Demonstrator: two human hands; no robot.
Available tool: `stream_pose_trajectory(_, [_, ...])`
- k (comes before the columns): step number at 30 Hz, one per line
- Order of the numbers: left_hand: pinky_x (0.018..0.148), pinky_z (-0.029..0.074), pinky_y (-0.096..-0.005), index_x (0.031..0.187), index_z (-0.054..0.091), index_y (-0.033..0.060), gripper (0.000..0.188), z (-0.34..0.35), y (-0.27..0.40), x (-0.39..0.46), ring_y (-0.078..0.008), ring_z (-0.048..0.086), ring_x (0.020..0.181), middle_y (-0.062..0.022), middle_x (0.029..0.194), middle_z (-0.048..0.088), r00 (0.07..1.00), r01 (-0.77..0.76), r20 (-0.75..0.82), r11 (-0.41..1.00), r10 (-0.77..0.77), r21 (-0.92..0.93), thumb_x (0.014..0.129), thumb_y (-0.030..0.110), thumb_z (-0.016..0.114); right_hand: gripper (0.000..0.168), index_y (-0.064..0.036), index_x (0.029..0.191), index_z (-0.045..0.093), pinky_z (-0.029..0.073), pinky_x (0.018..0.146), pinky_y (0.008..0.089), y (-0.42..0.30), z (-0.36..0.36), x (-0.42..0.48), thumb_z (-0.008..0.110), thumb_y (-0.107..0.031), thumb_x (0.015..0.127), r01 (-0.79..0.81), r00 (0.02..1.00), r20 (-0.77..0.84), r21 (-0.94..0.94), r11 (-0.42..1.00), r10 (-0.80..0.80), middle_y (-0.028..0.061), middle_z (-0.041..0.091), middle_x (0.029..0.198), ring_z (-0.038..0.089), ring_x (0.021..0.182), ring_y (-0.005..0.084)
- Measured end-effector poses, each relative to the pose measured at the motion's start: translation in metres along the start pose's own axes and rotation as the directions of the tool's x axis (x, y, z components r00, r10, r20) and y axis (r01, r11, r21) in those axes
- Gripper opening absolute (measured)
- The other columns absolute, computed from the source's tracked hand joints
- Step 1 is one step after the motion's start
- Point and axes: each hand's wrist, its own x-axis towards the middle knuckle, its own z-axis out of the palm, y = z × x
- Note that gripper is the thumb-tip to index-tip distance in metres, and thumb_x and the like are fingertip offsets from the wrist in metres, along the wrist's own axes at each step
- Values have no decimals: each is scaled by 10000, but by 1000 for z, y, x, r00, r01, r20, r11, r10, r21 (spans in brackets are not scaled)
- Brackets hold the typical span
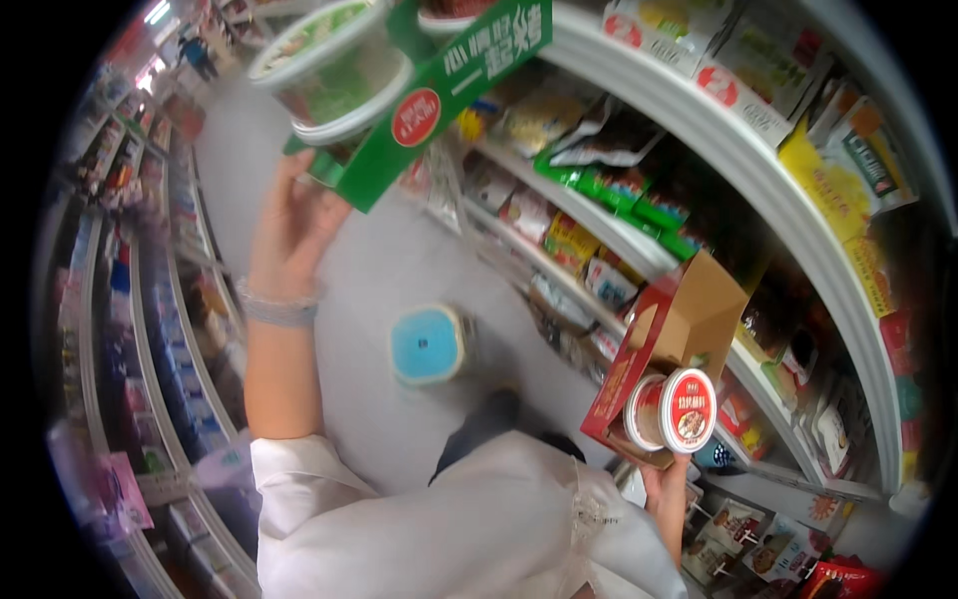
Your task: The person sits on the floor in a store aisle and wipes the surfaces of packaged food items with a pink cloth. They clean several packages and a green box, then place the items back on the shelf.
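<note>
A green cardboard display box (374,168) bearing white writing is held up at the top by my left hand (303,210), which grips its lower end. Stacked plastic tubs (337,67) with clear lids and green labels stand in that box, and its far end runs out of view. On the right, my right hand (664,483) supports an open red-brown cardboard box (685,307) from below, with most of its fingers hidden. Two round tubs (688,410) with red-and-white printed lids sit at its lower end; bare cardboard shows above them.
Curved white shelves (621,232) full of bagged foods line the right side. Another run of shelves (93,337) stands across the aisle on the left. A blue-topped stool (425,344) stands on the grey floor (359,247). A distant person (196,56) is at the upper left.
</note>
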Motion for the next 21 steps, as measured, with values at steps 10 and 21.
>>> stream_pose_trajectory(10, [800,524,-391,1141,450,-6,387,-66,-21,-136,-270,558,1000,-143,1118,538,930,-154,-337,988,150,16,778,62,567,555,-44,1249,366,451,897,415,12,-18,1,612,-255,798,-136,989,33,-145,980,143,115,455,1236,486,1099,258])
stream_pose_trajectory(21, [883,458,-401,1225,408,26,517,-236,-129,-229,-247,501,1094,-103,1205,494,770,32,-638,999,-1,36,734,7,569,456,-21,1231,383,447,903,381,115,41,97,567,-88,819,-433,815,283,-282,856,506,127,485,1197,503,1090,229])
